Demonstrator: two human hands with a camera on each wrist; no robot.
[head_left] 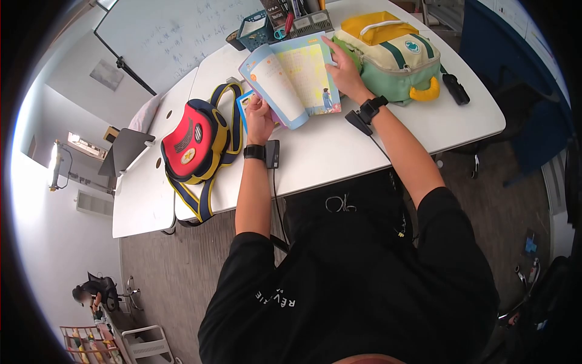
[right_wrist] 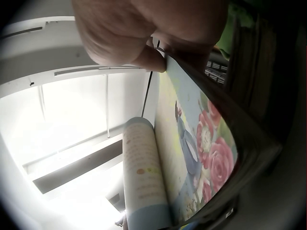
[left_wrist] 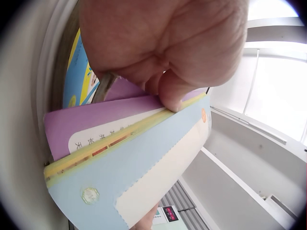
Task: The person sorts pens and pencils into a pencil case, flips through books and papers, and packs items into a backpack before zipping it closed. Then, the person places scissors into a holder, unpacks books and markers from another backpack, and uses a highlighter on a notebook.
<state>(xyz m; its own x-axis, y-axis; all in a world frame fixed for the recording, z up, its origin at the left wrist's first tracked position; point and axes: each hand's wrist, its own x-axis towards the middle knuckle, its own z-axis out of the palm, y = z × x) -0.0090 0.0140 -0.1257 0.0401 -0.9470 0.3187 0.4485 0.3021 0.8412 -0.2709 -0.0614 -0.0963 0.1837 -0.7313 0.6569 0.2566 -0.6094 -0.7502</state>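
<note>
An open book (head_left: 306, 76) with blue-edged pages is held up over the white table, its left pages curling over. My left hand (head_left: 259, 123) pinches the book's left side; in the left wrist view the thumb (left_wrist: 171, 98) presses on the page edges, beside a purple page (left_wrist: 62, 129). With my right hand (head_left: 347, 74) I grip the upper right edge, thumb on the page. In the right wrist view, printed roses (right_wrist: 218, 160) and a figure decorate that page. Behind my left hand lies another blue-covered book (head_left: 245, 109), partly hidden.
A red and navy backpack (head_left: 193, 142) lies left of the book, its straps spread. To the right sits a green, cream and yellow backpack (head_left: 394, 60). Behind the book stand a teal pen basket (head_left: 255, 30) and a grey organizer (head_left: 309, 25). Cables hang from both wrist cameras.
</note>
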